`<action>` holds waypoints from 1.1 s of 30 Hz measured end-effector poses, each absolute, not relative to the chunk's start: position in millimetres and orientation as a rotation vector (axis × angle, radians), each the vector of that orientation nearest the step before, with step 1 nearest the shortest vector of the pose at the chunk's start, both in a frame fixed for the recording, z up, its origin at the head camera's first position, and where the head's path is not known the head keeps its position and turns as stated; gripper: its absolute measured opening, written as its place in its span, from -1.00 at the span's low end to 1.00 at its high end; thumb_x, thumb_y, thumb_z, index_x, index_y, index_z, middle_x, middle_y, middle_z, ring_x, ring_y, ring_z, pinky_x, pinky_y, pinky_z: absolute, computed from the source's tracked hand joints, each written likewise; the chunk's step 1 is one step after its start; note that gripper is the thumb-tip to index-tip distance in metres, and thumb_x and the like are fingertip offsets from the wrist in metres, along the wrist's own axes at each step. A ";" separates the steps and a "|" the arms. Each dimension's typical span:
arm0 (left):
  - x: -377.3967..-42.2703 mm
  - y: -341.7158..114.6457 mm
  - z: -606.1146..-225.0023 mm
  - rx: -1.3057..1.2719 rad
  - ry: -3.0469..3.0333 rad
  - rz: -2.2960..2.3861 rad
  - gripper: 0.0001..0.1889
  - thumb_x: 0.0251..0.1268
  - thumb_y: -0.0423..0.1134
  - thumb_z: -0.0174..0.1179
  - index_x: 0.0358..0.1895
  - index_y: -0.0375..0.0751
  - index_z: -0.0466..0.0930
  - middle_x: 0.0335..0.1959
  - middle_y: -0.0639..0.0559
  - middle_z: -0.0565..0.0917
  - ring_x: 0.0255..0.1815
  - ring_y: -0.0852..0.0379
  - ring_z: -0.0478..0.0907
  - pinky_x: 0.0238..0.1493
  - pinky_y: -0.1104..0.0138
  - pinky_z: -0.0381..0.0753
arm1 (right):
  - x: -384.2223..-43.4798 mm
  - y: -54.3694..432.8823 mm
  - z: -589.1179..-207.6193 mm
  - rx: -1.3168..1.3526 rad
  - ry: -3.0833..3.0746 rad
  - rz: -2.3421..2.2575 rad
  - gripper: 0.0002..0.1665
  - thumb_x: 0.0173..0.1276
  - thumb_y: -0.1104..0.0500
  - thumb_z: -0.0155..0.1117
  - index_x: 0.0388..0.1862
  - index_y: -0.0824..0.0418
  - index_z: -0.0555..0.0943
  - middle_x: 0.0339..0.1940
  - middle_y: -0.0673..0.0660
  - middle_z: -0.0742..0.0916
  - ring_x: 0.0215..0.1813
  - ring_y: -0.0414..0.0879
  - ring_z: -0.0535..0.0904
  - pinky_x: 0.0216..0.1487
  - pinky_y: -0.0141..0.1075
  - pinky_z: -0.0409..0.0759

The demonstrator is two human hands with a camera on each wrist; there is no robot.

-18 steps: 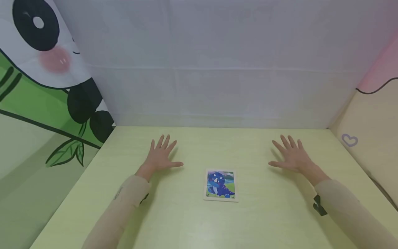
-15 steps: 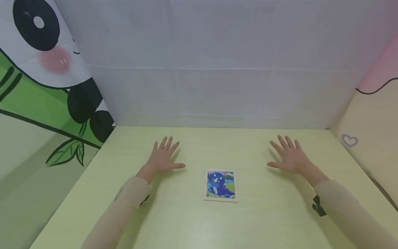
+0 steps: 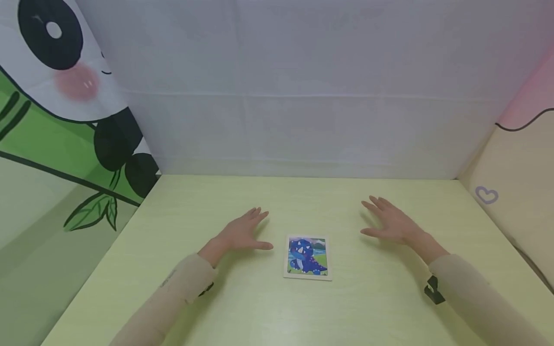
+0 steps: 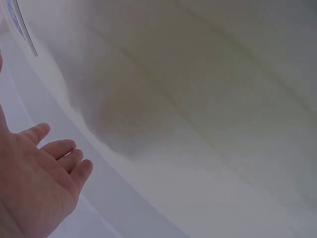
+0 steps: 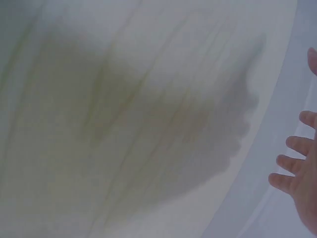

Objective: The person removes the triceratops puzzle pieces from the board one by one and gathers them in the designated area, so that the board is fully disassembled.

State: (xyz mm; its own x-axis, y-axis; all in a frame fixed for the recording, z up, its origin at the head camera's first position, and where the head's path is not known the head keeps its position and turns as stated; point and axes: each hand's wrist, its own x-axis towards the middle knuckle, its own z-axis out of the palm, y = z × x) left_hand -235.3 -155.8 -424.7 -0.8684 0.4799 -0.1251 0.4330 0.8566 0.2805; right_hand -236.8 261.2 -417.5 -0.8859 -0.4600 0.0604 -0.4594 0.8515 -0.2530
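Observation:
A small flat picture puzzle board [image 3: 308,258] with a white border lies on the pale yellow table [image 3: 346,312], showing a blue cartoon dinosaur. To its left, my left hand [image 3: 243,232] hovers over the table, thumb extended toward the board and fingers loosely spread. My right hand [image 3: 391,222] hovers farther off on the right, its thumb apart from the fingers. Neither hand holds anything. In the left wrist view the left hand [image 4: 44,183] shows its palm, and an edge of the board [image 4: 22,27] appears at the top corner. The right hand's fingers [image 5: 290,144] appear at the right edge in the right wrist view.
A pale wall covering [image 3: 303,120] rises behind the table's far edge. On the left stands a panel with a cartoon panda [image 3: 78,81] and green leaves. A pink and cream panel with a heart [image 3: 486,194] borders the right side.
Both hands have moved inward and slightly nearer to me, the left more than the right. Their spread fingers have come closer together. The board has stayed in place.

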 end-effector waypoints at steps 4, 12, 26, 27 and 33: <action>-224.8 -142.0 -424.6 0.736 2.781 0.376 0.04 -0.16 0.41 0.16 0.40 -0.07 0.07 0.42 -0.10 0.06 0.42 -0.04 -0.03 0.32 0.01 0.16 | -231.7 243.4 -417.0 -0.767 2.990 -0.543 -0.12 0.15 -0.22 0.21 0.32 0.24 0.26 0.31 0.32 0.33 0.31 0.27 0.17 0.22 0.18 0.24; -210.3 -119.9 -424.9 0.858 2.690 0.360 0.03 -0.18 0.35 0.24 0.38 -0.12 0.11 0.42 -0.13 0.07 0.42 -0.07 -0.04 0.34 0.04 0.12 | -228.5 206.9 -419.5 -0.888 2.905 -0.729 -0.32 0.18 -0.07 0.25 0.18 0.31 0.43 0.14 0.25 0.53 0.20 0.19 0.37 0.19 0.07 0.34; -201.1 -106.1 -424.7 0.861 2.676 0.260 0.08 -0.22 0.35 0.25 0.40 -0.11 0.06 0.44 -0.13 -0.01 0.44 -0.07 -0.12 0.33 0.04 0.15 | -227.2 151.3 -427.5 -0.976 2.635 -1.003 -0.68 0.17 0.22 0.29 -0.11 0.35 0.59 -0.37 0.02 0.62 -0.31 -0.18 0.47 -0.32 -0.42 0.53; -201.1 -106.1 -424.9 0.858 2.678 0.259 0.08 -0.23 0.35 0.25 0.40 -0.11 0.06 0.43 -0.13 -0.01 0.44 -0.08 -0.12 0.32 0.04 0.15 | -227.4 147.3 -427.6 -0.974 2.620 -1.019 -0.70 0.18 0.24 0.28 -0.12 0.35 0.59 -0.38 0.01 0.62 -0.32 -0.19 0.47 -0.32 -0.43 0.53; -202.0 -105.3 -425.2 0.851 2.678 0.241 0.10 -0.24 0.37 0.25 0.40 -0.11 0.05 0.44 -0.13 -0.02 0.44 -0.08 -0.12 0.32 0.04 0.16 | -229.0 126.9 -430.4 -0.954 2.543 -1.086 -0.79 0.18 0.30 0.25 -0.17 0.32 0.60 -0.39 0.00 0.62 -0.34 -0.21 0.46 -0.29 -0.45 0.53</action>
